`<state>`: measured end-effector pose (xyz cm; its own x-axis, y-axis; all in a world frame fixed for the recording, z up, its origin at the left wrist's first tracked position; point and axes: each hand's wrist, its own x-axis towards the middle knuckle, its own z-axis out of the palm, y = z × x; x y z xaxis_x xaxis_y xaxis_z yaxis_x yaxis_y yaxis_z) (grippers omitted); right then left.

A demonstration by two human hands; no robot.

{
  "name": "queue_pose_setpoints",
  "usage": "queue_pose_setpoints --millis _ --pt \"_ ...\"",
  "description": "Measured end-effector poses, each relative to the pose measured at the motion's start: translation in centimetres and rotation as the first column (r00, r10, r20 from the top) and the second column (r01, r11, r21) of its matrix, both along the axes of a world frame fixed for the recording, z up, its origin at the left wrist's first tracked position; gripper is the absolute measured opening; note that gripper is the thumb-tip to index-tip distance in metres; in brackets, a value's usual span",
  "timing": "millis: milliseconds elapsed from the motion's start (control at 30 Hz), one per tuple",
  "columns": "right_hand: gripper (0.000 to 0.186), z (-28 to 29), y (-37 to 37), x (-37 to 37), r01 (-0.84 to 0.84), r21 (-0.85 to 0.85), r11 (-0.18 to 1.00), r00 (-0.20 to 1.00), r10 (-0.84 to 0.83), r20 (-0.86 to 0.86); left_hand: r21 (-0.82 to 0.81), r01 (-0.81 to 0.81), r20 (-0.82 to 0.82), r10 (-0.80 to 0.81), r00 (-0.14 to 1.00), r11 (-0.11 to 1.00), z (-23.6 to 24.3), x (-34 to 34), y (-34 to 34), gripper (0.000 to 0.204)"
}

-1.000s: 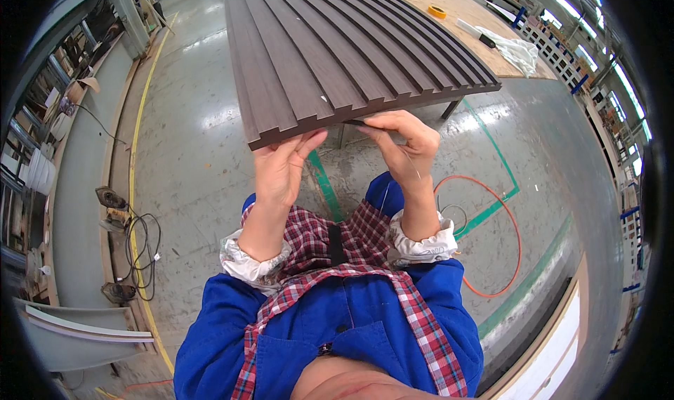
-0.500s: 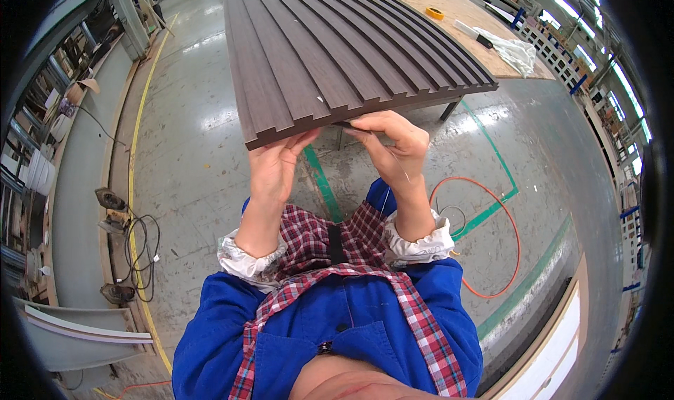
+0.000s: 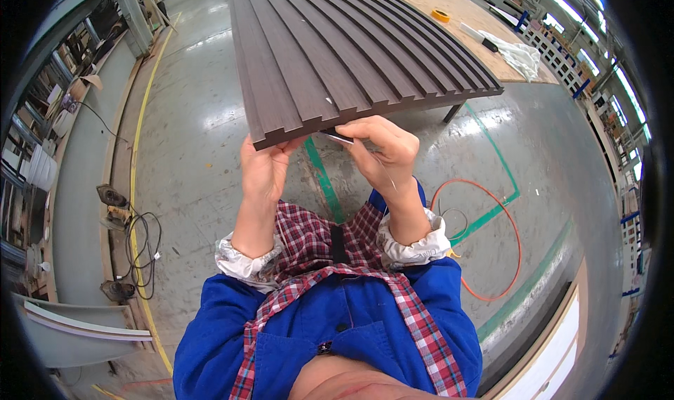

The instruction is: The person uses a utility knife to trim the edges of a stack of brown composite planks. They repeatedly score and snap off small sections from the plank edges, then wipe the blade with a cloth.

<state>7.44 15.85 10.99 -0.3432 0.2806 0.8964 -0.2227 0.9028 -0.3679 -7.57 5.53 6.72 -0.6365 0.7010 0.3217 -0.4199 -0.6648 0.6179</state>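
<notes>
A dark brown ribbed panel (image 3: pixel 330 42) fills the upper middle, its stepped end facing me. My left hand (image 3: pixel 263 172) is closed on that end from below at its left corner, fingertips hidden under the edge. My right hand (image 3: pixel 382 151), fingers pinched, holds a thin dark strip (image 3: pixel 337 134) with a pale, shiny edge just beneath the panel's end. I cannot tell whether the strip touches the panel.
A plywood table (image 3: pixel 446 35) behind the panel bears yellow tape (image 3: pixel 441 15) and white cloth (image 3: pixel 519 61). An orange hose (image 3: pixel 516 259) loops at right. A black cable (image 3: pixel 151 259) and tools (image 3: pixel 112 217) lie at left. A table leg (image 3: pixel 449 113) stands beyond my right hand.
My right hand has moved left and slightly down, showing more of the strip. My left hand has moved a little left. The panel appears slightly farther right in view.
</notes>
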Motion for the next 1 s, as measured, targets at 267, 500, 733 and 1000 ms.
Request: queue_pose_setpoints --millis 267,500,733,1000 --pt "0.021 0.3 -0.8 -0.4 -0.031 0.027 0.999 0.999 0.03 0.033 0.059 0.048 -0.017 -0.047 0.999 0.997 -1.0 -1.2 -0.6 0.019" --pt "0.019 0.6 -1.8 -1.3 -0.071 0.019 0.997 0.997 0.07 0.026 0.059 0.041 0.018 -0.042 0.999 0.997 -1.0 -2.0 -1.4 0.016" --pt "0.02 1.1 -2.6 -1.5 -0.078 0.025 0.997 0.995 0.076 0.067 0.062 0.036 0.043 -0.039 0.998 0.997 -0.8 -2.2 -2.0 0.023" --pt "0.023 0.8 -4.5 -3.2 -0.11 0.067 0.992 0.991 0.104 0.083 0.131 0.039 0.066 -0.048 0.997 0.991 -0.8 -3.5 -3.4 0.027"
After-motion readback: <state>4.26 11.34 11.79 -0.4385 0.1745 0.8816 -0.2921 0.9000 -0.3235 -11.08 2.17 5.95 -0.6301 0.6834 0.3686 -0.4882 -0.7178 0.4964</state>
